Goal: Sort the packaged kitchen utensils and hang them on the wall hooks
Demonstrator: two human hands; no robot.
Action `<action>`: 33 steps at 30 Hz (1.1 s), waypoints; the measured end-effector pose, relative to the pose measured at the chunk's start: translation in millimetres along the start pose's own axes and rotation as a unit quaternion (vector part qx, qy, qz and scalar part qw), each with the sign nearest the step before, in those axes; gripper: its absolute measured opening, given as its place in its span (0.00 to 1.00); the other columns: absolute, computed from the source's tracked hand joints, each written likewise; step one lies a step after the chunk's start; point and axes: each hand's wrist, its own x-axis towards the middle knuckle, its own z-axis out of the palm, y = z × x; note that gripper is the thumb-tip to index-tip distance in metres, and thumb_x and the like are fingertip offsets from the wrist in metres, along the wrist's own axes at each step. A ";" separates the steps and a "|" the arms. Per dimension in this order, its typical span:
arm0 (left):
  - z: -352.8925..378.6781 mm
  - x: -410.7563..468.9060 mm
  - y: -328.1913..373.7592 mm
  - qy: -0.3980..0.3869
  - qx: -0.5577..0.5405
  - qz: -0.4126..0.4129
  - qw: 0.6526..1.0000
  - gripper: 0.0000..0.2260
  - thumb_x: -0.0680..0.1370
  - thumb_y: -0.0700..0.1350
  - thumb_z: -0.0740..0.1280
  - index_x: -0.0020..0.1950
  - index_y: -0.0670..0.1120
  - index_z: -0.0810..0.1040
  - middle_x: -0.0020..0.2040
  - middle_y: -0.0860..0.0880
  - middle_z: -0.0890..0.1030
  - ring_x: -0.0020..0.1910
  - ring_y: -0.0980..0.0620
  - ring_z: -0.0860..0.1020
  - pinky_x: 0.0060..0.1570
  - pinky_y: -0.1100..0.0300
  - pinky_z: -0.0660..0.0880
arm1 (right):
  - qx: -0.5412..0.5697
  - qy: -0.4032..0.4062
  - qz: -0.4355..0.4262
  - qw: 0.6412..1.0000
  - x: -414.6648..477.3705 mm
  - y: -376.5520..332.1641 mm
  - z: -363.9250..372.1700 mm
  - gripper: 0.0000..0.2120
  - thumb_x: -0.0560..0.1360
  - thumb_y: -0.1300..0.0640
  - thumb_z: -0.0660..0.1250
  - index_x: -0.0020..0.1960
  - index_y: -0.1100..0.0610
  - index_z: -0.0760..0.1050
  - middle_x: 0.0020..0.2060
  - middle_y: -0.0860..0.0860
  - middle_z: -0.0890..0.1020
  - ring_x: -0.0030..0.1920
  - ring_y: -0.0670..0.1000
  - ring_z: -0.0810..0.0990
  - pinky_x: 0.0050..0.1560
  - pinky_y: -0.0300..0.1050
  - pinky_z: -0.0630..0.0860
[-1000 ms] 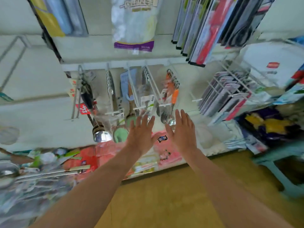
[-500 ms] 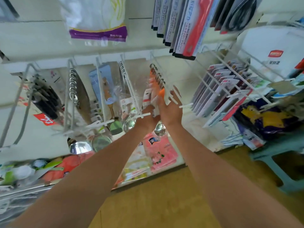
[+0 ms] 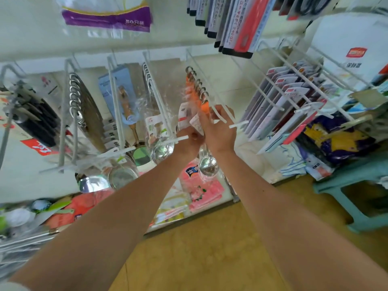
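Note:
Both my hands are raised at a white wall hook (image 3: 218, 106) that carries several orange-handled ladles (image 3: 196, 91) in clear wrap. My right hand (image 3: 218, 131) grips the front ladle at its orange handle, near the hook's tip. My left hand (image 3: 189, 139) is curled round the same packaged ladle just below, by its paper label (image 3: 184, 116). The ladle's steel bowl (image 3: 207, 165) hangs beneath my wrists. A neighbouring hook (image 3: 161, 106) to the left holds more wrapped steel spoons.
Further left hang skimmers (image 3: 84, 106), a wooden-handled tool on blue card (image 3: 121, 95) and black knives (image 3: 31, 116). Carded packs (image 3: 281, 101) fill hooks on the right. Pink packets (image 3: 201, 187) lie on the low shelf. A teal stool (image 3: 354, 194) stands on the floor at right.
My hands rose from open below the hooks to the orange-handled ladles and closed on the front one. The view tilted closer to the hooks.

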 end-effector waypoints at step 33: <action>-62.4 -212.9 -73.7 -0.144 -0.047 0.022 0.988 0.11 0.73 0.37 0.74 0.38 0.41 0.72 0.40 0.44 0.75 0.42 0.48 0.72 0.43 0.55 0.67 | 0.056 -0.060 0.115 0.990 -195.5 -71.4 -50.9 0.14 0.71 0.57 0.74 0.36 0.56 0.69 0.30 0.48 0.73 0.34 0.49 0.71 0.42 0.50 0.74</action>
